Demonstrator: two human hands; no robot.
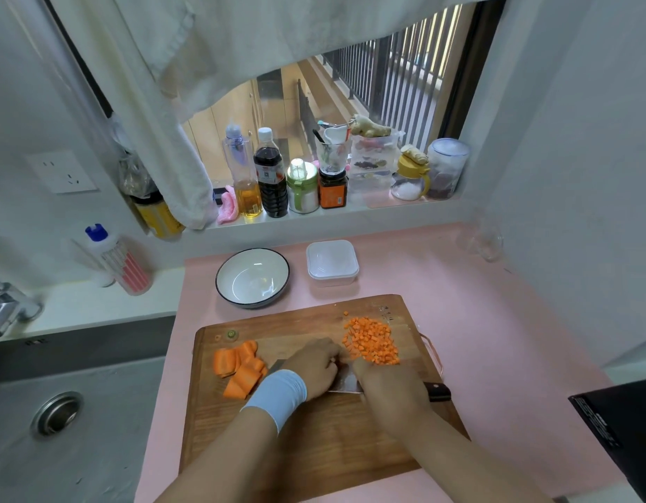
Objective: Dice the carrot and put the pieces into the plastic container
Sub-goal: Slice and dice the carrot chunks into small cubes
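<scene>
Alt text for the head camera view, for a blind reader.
Two hands work a dark-handled knife on a brown wooden cutting board: the right hand grips the handle, the left hand lies over the blade. Orange carrot dice are piled at right, thick carrot slices at left; an empty clear plastic container and white bowl stand behind.

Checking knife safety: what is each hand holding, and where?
The right hand grips the knife by its handle. Whatever the left hand holds is hidden.
</scene>
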